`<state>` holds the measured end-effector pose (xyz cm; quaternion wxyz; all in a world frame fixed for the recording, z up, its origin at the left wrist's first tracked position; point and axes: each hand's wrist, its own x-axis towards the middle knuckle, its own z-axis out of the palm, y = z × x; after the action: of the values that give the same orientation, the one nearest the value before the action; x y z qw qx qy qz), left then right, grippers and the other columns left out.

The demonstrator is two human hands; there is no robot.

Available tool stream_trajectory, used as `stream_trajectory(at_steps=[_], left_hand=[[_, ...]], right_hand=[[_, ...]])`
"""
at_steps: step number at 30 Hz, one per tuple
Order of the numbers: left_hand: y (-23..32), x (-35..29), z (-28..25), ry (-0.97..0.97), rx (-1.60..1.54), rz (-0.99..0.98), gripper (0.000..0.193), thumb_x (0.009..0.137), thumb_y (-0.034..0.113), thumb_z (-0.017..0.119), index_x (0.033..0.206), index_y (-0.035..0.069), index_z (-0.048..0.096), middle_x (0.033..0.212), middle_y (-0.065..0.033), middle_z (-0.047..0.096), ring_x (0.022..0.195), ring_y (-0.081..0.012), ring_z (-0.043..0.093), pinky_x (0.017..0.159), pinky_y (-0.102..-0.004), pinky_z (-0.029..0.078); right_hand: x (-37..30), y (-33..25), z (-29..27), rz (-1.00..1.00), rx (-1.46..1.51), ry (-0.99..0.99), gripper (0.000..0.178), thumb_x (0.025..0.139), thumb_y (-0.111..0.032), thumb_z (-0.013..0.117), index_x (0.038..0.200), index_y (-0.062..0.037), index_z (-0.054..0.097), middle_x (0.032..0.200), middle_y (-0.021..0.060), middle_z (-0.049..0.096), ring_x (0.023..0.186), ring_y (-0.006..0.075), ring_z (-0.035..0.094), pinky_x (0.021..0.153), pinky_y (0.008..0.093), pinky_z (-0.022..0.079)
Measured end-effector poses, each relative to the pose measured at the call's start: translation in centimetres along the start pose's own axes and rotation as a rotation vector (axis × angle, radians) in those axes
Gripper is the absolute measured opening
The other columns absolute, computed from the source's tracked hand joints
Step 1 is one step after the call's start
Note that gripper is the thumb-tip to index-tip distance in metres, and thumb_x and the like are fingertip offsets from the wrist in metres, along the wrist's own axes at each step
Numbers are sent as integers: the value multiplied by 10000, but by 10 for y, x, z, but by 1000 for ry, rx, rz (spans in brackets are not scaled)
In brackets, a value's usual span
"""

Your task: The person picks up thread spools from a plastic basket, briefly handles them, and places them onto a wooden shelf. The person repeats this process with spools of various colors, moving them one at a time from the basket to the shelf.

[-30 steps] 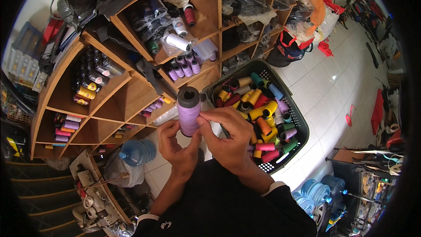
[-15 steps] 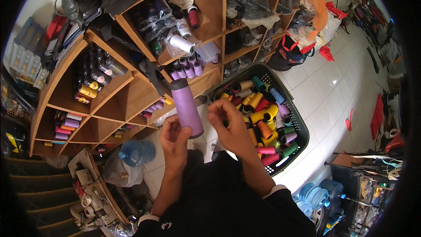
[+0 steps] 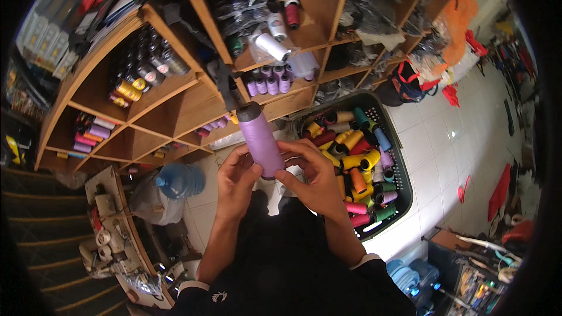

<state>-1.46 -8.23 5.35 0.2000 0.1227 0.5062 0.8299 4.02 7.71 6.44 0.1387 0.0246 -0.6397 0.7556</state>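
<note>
A large cone-shaped spool of purple thread [image 3: 260,141] with a dark top end is held up in front of me, tilted a little to the left. My left hand [image 3: 236,177] grips its lower left side, thumb in front. From the other side my right hand [image 3: 310,172] closes on the lower part, thumb and fingertips against the thread. Just right of my hands stands a dark green basket [image 3: 403,175] filled with many coloured thread spools [image 3: 357,180]. A row of similar purple spools [image 3: 271,85] sits in a shelf compartment beyond.
A wooden shelf unit [image 3: 164,107] with compartments of wrapped spools and plastic bags curves across the far side. A blue water jug [image 3: 178,180] stands at left near a sewing machine [image 3: 106,216]. More blue jugs [image 3: 413,278] are at lower right. White floor tiles [image 3: 430,181] lie right of the basket.
My right hand, apart from the spool before, has come in and now grips its lower right side. The view has shifted, so the shelves appear farther right.
</note>
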Motion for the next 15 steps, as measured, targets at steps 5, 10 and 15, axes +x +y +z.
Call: stream_trajectory(at_steps=[5,10,15], left_hand=[[18,-15,-18,129,53,66,422,843,9,639,1233,-13,479,1202,-116,556,1149,-207,522,970,-349,414],[34,-37,-52,303,17,157,430,826,22,687,1201,-3,480,1173,-110,551,1111,-195,533,953,-349,433],[62,-66,-91,507,-48,272,392,821,11,690,1154,4,483,1142,-106,560,1082,-187,541,927,-345,458]], right_hand=[[15,9,26,77,123,-86,374,795,62,652,1162,1,611,1082,108,574,977,172,590,828,284,494],[32,21,68,-90,-198,-198,193,810,66,648,999,32,669,958,112,622,894,168,601,790,273,487],[44,10,142,-213,-295,-306,154,784,24,673,935,12,652,879,126,642,810,222,638,719,317,496]])
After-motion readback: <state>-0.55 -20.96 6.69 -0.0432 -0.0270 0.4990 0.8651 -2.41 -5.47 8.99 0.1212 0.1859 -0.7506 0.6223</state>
